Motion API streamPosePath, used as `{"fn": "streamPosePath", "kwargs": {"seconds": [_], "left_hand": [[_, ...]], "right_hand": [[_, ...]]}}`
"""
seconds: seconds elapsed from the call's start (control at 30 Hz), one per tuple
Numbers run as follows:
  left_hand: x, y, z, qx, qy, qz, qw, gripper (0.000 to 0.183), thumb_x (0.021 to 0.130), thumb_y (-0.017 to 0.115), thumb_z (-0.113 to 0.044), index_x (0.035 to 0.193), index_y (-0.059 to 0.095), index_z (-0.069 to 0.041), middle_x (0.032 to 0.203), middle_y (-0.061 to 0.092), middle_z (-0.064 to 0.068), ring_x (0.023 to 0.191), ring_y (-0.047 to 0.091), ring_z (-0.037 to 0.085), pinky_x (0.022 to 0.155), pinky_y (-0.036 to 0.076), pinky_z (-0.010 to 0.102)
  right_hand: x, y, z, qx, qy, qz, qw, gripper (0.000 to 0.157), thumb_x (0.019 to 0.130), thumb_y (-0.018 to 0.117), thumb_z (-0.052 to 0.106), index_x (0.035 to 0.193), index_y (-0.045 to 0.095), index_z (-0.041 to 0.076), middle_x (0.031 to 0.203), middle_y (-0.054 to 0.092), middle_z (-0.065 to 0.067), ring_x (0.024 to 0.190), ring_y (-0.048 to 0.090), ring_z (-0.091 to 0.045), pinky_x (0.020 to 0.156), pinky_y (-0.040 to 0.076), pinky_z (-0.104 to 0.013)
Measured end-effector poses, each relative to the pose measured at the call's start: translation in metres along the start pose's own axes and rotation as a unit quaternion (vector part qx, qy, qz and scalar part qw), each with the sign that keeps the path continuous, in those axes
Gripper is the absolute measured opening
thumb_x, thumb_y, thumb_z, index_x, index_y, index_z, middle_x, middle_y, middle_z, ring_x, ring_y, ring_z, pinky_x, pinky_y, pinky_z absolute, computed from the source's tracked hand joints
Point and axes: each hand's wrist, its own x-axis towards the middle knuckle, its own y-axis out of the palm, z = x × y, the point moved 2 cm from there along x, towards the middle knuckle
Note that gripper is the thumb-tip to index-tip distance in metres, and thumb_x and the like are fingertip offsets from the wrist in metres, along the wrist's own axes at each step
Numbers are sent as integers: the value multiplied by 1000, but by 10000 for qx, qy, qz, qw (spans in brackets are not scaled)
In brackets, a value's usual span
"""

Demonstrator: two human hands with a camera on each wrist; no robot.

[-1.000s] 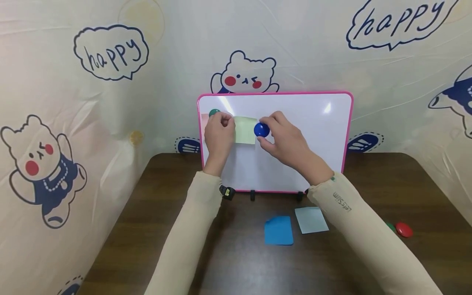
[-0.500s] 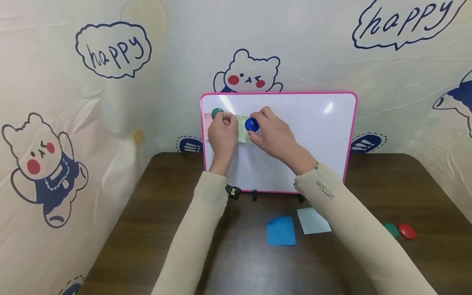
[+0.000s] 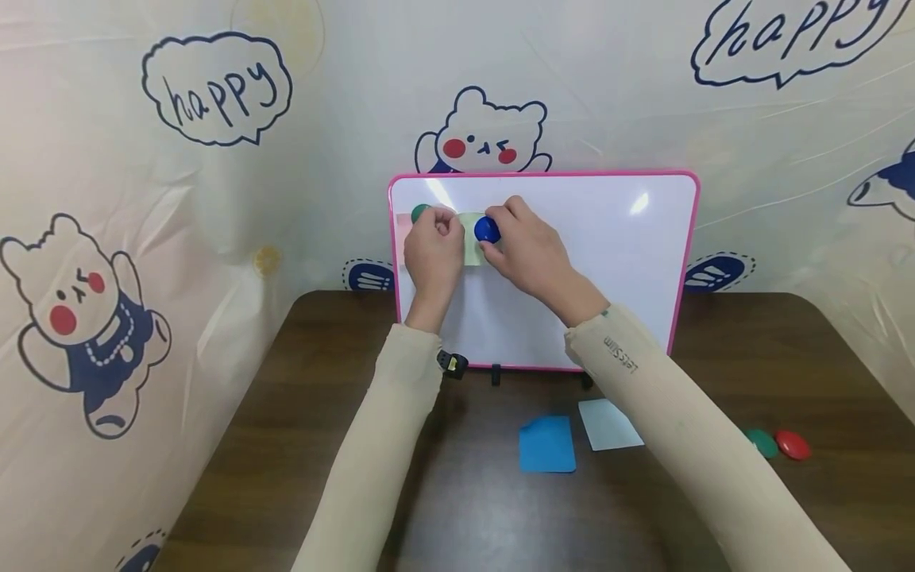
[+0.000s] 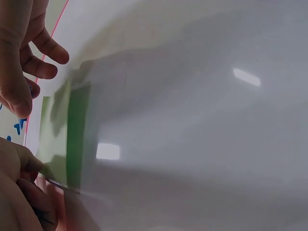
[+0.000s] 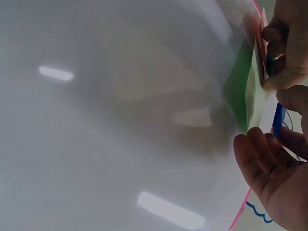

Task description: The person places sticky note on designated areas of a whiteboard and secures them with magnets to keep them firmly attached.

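Observation:
A whiteboard (image 3: pixel 608 262) with a pink frame stands upright on the table. My left hand (image 3: pixel 434 250) pinches the left edge of a light green paper note (image 3: pixel 470 251) against the board's upper left. In the right wrist view the note (image 5: pixel 255 91) angles out from the board surface. My right hand (image 3: pixel 532 246) grips a round blue magnet (image 3: pixel 487 230) between thumb and forefinger, overlapping the note's right part in the head view. Beside my left hand, a green magnet (image 3: pixel 419 212) sits on a pink note (image 3: pixel 403 230), both partly covered by that hand.
On the dark wooden table (image 3: pixel 322 445) lie a blue note (image 3: pixel 546 445) and a pale blue note (image 3: pixel 609 425). Farther right, near my right sleeve, are a green magnet (image 3: pixel 763 443) and a red magnet (image 3: pixel 793 445). A printed cloth (image 3: pixel 343 103) hangs behind.
My right hand has moved left with the blue magnet, from beside the green note's right edge to over it. My left hand keeps its place at the note. The view has shifted slightly.

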Motion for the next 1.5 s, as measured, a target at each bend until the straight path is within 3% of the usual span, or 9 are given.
{"fn": "streamPosePath", "kwargs": {"seconds": [0.27,0.6,0.93,1.27,1.5], "left_hand": [[3,1,-2,79,48,60,9999,17,100,61,-24,104,67,-9,85,62,3,80,59,16,71,47,29],[4,3,-3,154,-21,80,9998,16,100,60,-23,102,67,-9,84,62,2,79,58,16,70,46,31],[3,-1,-2,218,78,129,9996,17,100,60,-24,101,66,-8,82,62,3,78,59,18,69,45,32],[6,-9,-9,426,6,499,9978,20,99,58,-27,99,65,-8,81,61,3,79,60,18,69,48,33],[10,-13,-11,686,-348,804,9938,21,99,59,-31,100,66,-11,85,62,1,79,59,16,71,49,31]], "right_hand": [[9,5,1,-194,-104,-79,9997,51,96,70,28,137,55,1,118,54,-16,101,55,-25,91,53,-36],[15,14,-7,-454,-376,-586,9965,44,97,69,28,134,58,7,105,51,-16,88,54,-25,74,56,-34],[19,20,-9,-508,-521,-703,9949,42,96,71,28,132,60,10,105,51,-16,86,53,-25,71,56,-33],[21,21,-8,-646,-686,-764,9926,41,95,72,26,130,60,9,102,51,-15,84,51,-25,65,54,-33],[21,20,-7,-756,-759,-707,9917,41,95,72,26,131,60,9,102,51,-16,82,51,-26,64,53,-33]]}}
